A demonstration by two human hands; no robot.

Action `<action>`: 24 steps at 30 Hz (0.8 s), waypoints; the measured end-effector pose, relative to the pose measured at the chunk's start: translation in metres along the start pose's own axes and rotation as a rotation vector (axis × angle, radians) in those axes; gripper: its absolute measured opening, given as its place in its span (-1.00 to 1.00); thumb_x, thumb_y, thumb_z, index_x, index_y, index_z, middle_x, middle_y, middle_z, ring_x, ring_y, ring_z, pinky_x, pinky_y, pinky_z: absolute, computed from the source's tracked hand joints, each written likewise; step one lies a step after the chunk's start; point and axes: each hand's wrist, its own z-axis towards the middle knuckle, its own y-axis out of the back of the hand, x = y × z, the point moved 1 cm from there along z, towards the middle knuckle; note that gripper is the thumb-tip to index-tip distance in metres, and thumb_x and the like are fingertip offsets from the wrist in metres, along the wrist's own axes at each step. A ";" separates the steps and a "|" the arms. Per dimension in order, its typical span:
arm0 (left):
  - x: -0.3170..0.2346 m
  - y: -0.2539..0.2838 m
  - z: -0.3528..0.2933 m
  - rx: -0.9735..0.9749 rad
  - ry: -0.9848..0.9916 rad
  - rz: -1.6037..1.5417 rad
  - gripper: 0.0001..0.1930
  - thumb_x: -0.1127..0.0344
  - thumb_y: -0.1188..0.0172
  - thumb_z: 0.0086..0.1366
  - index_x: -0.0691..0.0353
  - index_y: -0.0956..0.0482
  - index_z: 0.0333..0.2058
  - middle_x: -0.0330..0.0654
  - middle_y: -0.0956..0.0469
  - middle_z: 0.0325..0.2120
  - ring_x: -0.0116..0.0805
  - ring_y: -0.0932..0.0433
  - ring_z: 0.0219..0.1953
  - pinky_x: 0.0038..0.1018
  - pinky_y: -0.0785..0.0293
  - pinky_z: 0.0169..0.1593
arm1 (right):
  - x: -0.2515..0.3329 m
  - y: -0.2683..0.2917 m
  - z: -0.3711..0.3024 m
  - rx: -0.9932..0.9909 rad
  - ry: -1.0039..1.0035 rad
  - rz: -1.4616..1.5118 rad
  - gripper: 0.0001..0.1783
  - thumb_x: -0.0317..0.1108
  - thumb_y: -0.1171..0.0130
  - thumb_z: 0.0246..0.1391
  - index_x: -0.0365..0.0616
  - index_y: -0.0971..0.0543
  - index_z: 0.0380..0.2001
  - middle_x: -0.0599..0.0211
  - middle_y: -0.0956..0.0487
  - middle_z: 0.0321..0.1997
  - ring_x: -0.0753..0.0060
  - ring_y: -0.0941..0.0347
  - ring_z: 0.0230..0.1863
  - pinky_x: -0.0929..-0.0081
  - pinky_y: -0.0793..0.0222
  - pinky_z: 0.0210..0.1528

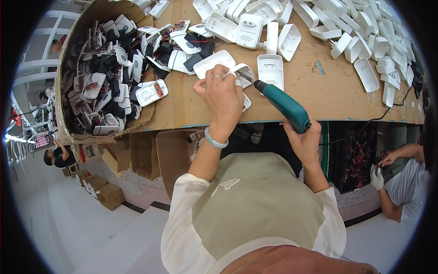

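My right hand (302,142) is wrapped round a green electric screwdriver (287,107) with a black nose. Its tip points left, close to a small white plastic housing (245,72). On that housing are the curled fingers of my left hand (223,98), which hide part of it. Whether the tip touches the housing I cannot tell. Just right of the tip lies an open white shell (270,68), hollow side up. Another white shell (214,62) lies behind my left fingers.
On the left, a cardboard box (68,109) holds many white covers with black blocks and red wires. White shells (365,36) are heaped at the back right of the cardboard-covered table (315,86). A black cable (365,119) hangs over the front edge. At right sits another person (406,178).
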 end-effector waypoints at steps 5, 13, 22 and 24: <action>0.000 0.000 0.001 0.014 0.003 -0.005 -0.94 0.51 -0.22 -0.06 0.27 -0.62 -0.53 -0.22 -0.48 -0.25 -0.24 -0.42 -0.09 -0.17 -0.12 0.06 | -0.004 0.009 -0.011 -0.046 -0.105 0.069 -0.75 -0.56 -0.30 0.02 -0.30 -0.59 -0.18 0.23 -0.63 -0.40 0.60 -0.49 -0.41 0.58 -0.42 -0.27; 0.001 0.000 0.001 0.010 -0.009 -0.004 -0.93 0.53 -0.21 -0.06 0.29 -0.63 -0.52 -0.21 -0.48 -0.25 -0.24 -0.42 -0.09 -0.17 -0.13 0.07 | -0.001 0.020 -0.029 -0.180 -0.110 0.163 -0.83 -0.58 -0.32 0.04 -0.28 -0.63 -0.26 0.42 -0.64 -0.40 0.67 -0.47 -0.39 0.64 -0.39 -0.26; 0.005 -0.003 -0.009 -0.078 -0.100 0.037 -0.91 0.50 -0.25 -0.08 0.33 -0.60 -0.51 -0.14 -0.55 -0.16 -0.13 -0.46 -0.05 -0.11 -0.16 0.15 | 0.001 0.022 -0.043 -0.249 -0.197 0.234 -0.86 -0.54 -0.38 0.03 -0.27 -0.65 -0.30 0.46 -0.66 -0.35 0.72 -0.51 -0.35 0.66 -0.40 -0.26; 0.007 0.001 -0.019 -0.144 -0.145 0.049 -0.88 0.53 -0.22 -0.13 0.33 -0.58 -0.51 -0.12 -0.56 -0.11 -0.05 -0.46 -0.02 -0.08 -0.22 0.15 | -0.004 0.022 -0.049 -0.288 -0.238 0.242 -0.84 -0.54 -0.41 0.02 -0.27 -0.65 -0.30 0.47 -0.66 -0.35 0.71 -0.52 -0.34 0.66 -0.41 -0.24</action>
